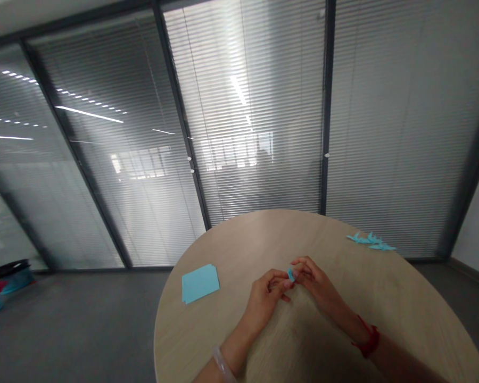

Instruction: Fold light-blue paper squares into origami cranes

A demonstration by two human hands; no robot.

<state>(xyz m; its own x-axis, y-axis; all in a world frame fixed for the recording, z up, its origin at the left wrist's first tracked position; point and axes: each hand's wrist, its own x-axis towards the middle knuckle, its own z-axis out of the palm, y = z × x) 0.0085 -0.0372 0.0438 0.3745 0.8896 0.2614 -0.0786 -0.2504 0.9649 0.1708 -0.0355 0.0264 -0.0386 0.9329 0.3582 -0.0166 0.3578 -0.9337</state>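
Observation:
Both my hands meet over the middle of a round wooden table [403, 298]. My left hand [265, 298] and my right hand [317, 284] pinch a small folded piece of light blue paper [290, 274] between their fingertips. Most of the piece is hidden by the fingers. A translucent bangle sits on my left wrist and a red cord on my right wrist. A stack of light blue paper sheets [200, 282] lies flat to the left of my hands.
Several folded light blue paper figures [370, 241] lie near the table's far right edge. Glass partitions with closed blinds stand behind the table. Dark and red objects [2, 282] lie on the grey floor at far left.

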